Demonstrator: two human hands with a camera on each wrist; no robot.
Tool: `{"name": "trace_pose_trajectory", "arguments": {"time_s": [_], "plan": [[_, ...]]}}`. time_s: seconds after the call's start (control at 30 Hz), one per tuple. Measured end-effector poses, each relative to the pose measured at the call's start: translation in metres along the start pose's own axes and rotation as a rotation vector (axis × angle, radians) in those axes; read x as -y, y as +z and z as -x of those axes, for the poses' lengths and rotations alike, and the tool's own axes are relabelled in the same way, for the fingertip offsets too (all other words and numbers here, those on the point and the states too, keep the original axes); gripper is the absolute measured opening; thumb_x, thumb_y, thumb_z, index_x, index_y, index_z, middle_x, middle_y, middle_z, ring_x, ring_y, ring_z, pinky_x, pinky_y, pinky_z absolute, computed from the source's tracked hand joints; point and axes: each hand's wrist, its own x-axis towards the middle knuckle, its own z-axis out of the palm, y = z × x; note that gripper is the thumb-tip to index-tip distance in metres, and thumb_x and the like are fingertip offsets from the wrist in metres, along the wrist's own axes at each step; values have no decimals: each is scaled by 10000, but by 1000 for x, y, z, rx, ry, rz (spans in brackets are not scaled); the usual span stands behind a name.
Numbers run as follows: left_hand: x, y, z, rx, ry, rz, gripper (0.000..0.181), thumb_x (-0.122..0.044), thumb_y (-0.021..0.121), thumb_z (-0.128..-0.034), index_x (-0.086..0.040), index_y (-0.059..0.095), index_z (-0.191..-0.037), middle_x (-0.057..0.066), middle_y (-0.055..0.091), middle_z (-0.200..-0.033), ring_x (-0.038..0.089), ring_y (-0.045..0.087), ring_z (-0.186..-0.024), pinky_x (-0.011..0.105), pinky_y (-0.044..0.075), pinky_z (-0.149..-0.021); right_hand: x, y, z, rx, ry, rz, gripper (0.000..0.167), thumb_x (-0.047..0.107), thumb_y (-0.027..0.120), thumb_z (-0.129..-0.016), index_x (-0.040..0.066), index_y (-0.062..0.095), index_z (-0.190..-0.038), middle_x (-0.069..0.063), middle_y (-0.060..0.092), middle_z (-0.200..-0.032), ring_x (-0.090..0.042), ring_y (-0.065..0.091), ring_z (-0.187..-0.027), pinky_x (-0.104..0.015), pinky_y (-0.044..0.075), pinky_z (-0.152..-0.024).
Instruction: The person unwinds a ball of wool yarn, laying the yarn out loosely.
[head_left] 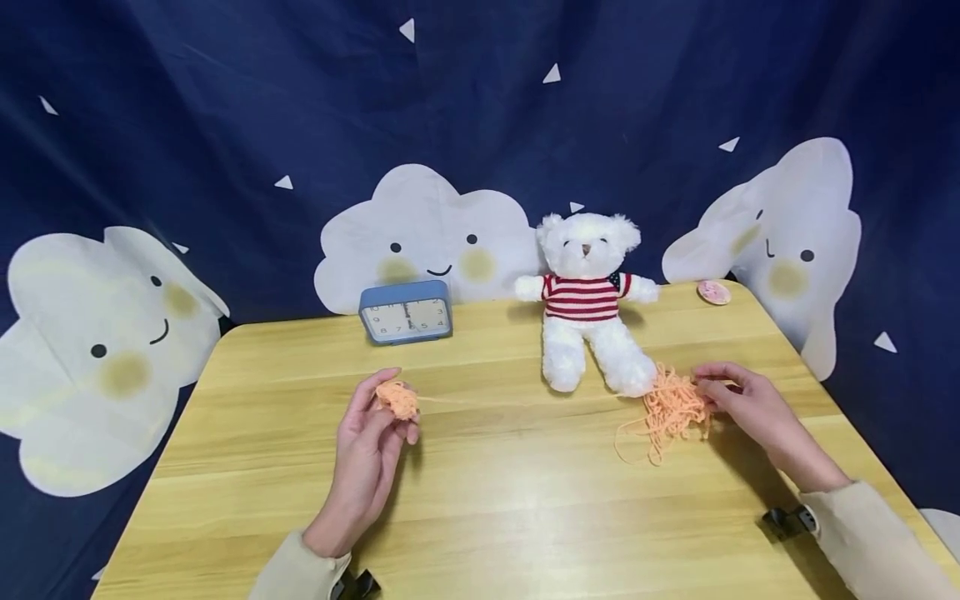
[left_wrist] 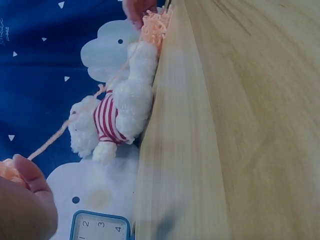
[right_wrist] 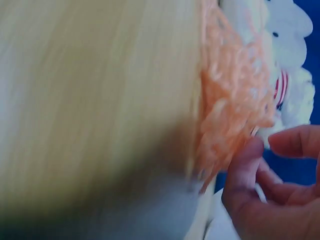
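Note:
My left hand (head_left: 369, 450) holds a small wound ball of peach yarn (head_left: 397, 401) between thumb and fingers, above the table's left half. One strand (left_wrist: 52, 138) runs from that ball across to a loose, tangled heap of the same yarn (head_left: 672, 406) on the right. At the heap's right edge is my right hand (head_left: 753, 412), thumb and fingers bent at the yarn (right_wrist: 232, 105). A white teddy bear (head_left: 581, 298) in a red-and-white striped sweater sits behind, one foot against the heap. The right fingertips' contact is partly hidden.
A blue alarm clock (head_left: 406, 312) stands at the table's back left. A small round pink object (head_left: 713, 292) lies at the back right corner. Behind the wooden table (head_left: 495, 517) hangs a dark blue curtain (head_left: 480, 108) with smiling clouds.

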Motion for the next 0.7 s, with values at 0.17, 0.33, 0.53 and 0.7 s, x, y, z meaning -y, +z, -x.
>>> {"name": "trace_pose_trajectory", "arguments": {"time_s": [0.17, 0.33, 0.53, 0.7], "plan": [[2, 0, 0, 27, -16, -46, 439, 113, 394, -1068, 12, 572, -1457, 122, 637, -1209, 173, 605, -839, 208, 504, -622, 26, 19, 13, -180, -82, 77, 385, 172, 598, -1114, -7, 630, -1453, -104, 569, -1071, -153, 558, -692, -316, 505, -514], [2, 2, 0, 58, -46, -25, 399, 102, 391, -1065, -28, 617, -1368, 103, 610, -1202, 171, 597, -881, 208, 520, -660, 61, 54, 24, -155, -179, -69, 302, 116, 635, -1100, 52, 677, -1393, -134, 589, -974, -193, 548, -665, -301, 497, -455], [1, 6, -1, 148, -93, 48, 343, 96, 444, -1063, -62, 645, -1292, 100, 584, -1205, 206, 633, -952, 217, 567, -752, 101, 107, 23, 133, -328, -168, 326, 66, 648, -1081, 25, 663, -1404, -63, 678, -914, -203, 652, -805, -301, 605, -679], [1, 11, -1, 209, -117, 39, 297, 64, 494, -1075, -55, 636, -1307, 108, 590, -1184, 194, 628, -953, 218, 570, -762, 124, 144, 23, 376, -396, -233, 465, 26, 640, -1051, -3, 575, -1511, -54, 729, -982, -201, 698, -892, -281, 624, -839]]}}
